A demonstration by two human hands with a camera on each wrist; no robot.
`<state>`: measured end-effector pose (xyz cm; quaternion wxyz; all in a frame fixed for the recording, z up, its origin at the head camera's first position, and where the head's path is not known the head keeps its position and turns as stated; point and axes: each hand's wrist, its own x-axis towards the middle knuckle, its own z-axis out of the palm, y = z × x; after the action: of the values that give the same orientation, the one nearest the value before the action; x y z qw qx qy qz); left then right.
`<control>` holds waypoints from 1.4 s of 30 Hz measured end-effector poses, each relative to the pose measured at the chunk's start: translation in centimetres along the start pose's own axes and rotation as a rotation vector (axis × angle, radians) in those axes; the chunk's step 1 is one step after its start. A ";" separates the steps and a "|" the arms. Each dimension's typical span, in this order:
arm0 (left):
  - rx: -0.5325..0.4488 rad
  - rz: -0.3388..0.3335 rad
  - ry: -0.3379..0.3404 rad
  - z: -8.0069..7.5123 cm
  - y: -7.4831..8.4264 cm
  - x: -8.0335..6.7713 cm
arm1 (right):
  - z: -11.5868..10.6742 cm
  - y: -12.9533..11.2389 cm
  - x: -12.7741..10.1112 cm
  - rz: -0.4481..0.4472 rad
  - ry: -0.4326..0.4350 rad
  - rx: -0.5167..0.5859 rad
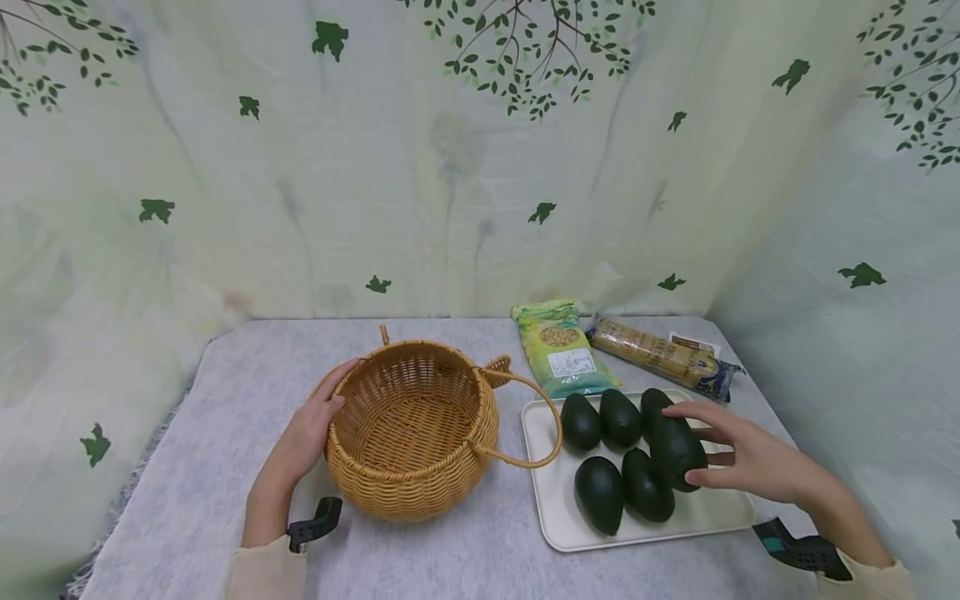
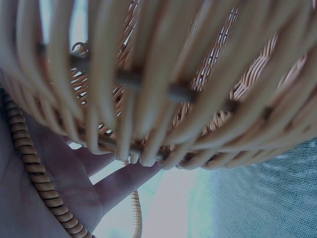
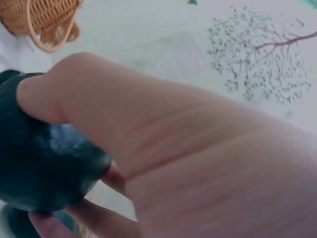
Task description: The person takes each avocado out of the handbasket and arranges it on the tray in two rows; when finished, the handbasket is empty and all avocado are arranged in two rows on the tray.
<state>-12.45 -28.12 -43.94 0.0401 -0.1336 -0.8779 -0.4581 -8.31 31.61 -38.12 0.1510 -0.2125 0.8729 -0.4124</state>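
A round wicker basket [image 1: 412, 492] stands at the centre of the table. My left hand [image 1: 307, 437] grips its left side at the rim; in the left wrist view the fingers [image 2: 124, 186] lie along the outside of the weave, and a wrapped handle [image 2: 39, 173] crosses the palm. My right hand [image 1: 742, 454] holds a dark green avocado [image 1: 677, 454] between thumb and fingers, over the white tray [image 1: 712, 512]. Several other avocados [image 1: 599, 496] lie on that tray. In the right wrist view the thumb presses the held avocado [image 3: 44, 144].
Behind the tray lie a green and yellow packet [image 1: 558, 346] and a long clear packet with blue ends [image 1: 660, 354]. The basket's looped right handle [image 1: 557, 433] reaches over the tray's left edge. A leaf-printed curtain [image 1: 450, 208] encloses the table [image 1: 202, 467].
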 end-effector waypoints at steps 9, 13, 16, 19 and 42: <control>0.001 0.002 -0.001 0.0 -0.1 0.0 | -0.2 1.9 -1.6 0.072 -0.006 -0.027; 0.004 0.000 0.000 0.0 0.0 0.0 | 0.1 2.6 -2.0 0.099 -0.025 -0.016; 0.003 -0.006 -0.001 0.0 0.0 0.0 | 0.5 3.1 -2.0 0.104 -0.031 -0.009; -0.002 -0.014 -0.006 0.0 0.0 0.0 | 0.8 3.5 -2.0 0.103 -0.031 0.005; -0.005 -0.016 -0.009 0.0 0.1 0.1 | 1.9 4.5 -1.9 0.216 -0.026 0.014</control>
<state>-12.48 -28.01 -43.86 0.0321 -0.1287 -0.8779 -0.4602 -6.97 33.84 -42.63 0.2074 -0.1214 0.8858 -0.3969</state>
